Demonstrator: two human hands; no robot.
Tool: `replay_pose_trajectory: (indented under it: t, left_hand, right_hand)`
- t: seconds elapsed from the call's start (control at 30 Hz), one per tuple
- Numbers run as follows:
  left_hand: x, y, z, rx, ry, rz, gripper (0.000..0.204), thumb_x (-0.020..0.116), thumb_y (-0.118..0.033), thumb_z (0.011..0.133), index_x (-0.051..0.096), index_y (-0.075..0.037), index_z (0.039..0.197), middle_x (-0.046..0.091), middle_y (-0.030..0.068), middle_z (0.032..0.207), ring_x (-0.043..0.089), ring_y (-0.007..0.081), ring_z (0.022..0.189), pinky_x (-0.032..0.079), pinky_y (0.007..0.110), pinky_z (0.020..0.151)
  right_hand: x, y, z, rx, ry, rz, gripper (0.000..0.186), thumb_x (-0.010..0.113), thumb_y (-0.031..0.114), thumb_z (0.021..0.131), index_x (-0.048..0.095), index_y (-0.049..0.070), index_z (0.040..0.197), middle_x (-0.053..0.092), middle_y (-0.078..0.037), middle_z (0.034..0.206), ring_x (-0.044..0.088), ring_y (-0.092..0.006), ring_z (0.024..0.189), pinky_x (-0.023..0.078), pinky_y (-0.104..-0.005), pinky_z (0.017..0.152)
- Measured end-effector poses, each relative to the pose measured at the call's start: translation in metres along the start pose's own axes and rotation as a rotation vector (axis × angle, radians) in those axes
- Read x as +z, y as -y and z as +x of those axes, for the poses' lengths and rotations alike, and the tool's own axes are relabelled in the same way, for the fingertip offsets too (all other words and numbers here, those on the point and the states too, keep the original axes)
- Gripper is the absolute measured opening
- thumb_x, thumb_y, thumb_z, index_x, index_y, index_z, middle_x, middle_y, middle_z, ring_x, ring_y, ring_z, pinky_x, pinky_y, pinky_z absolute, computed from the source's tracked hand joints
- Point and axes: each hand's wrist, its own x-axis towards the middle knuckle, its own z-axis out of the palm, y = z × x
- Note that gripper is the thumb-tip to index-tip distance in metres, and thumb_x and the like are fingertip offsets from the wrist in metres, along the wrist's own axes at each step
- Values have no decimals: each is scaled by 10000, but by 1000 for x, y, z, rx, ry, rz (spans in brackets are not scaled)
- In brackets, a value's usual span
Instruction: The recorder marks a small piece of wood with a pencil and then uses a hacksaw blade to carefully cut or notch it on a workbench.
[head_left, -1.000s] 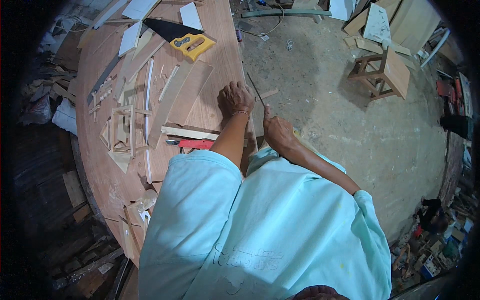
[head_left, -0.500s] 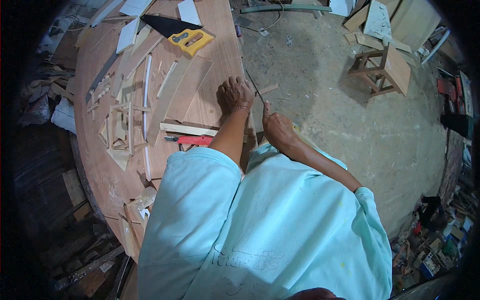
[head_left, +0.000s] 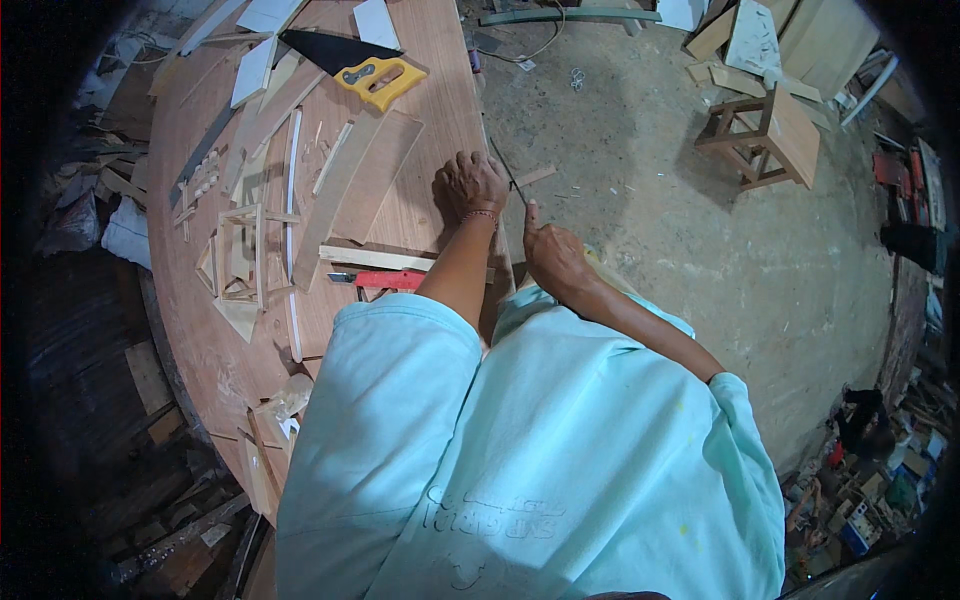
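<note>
- Slim dark blade (head_left: 509, 173), in the head view: it sits in my right hand (head_left: 556, 255), by the tabletop (head_left: 445, 110) edge, so I judge work underway.
- Done: one small wooden frame (head_left: 262, 255) looks joined; a pale wood strip (head_left: 375, 258) lies loose. What is left I cannot tell.
- My left hand (head_left: 474, 186) rests there, fingers curled; whether it grasps anything is hidden.
- Blade: thin, straight, slanting forward and left.

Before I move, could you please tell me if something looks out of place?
Perhaps the cutter: it lies on the table beside the left forearm, its blade apparently out, which looks careless. I see no spill.
</note>
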Motion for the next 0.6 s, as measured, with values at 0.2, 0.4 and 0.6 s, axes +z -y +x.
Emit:
replay_pose_trajectory:
  t: [0.2, 0.4, 0.6]
  left_hand:
    - [-1, 2, 0, 8, -11, 12, 228, 419, -239, 726, 537, -45, 747, 506, 124, 849, 478, 288, 814, 364, 400, 703]
    - [-1, 3, 0, -2, -20, 22, 227, 409, -242, 733, 536, -54, 743, 507, 112, 853, 480, 282, 823, 370, 398, 711]
    - [-8, -3, -2, -4, 26, 11, 237, 399, -244, 746, 541, -55, 759, 507, 111, 861, 471, 277, 840, 364, 393, 726]
  right_hand:
    - [-7, 4, -2, -7, 11, -26, 509, 329, 14, 737, 108, -142, 1168, 505, -216, 574, 528, -326, 516, 416, -396, 453]
    - [-7, 6, -3, 23, -7, 24, 525, 334, 8, 730, 111, -102, 1192, 508, -215, 590, 527, -326, 519, 417, -399, 458]
    - [-10, 5, -3, 16, 3, -36, 584, 471, 14, 638, 212, -185, 1122, 543, -215, 614, 567, -288, 580, 457, -332, 485]
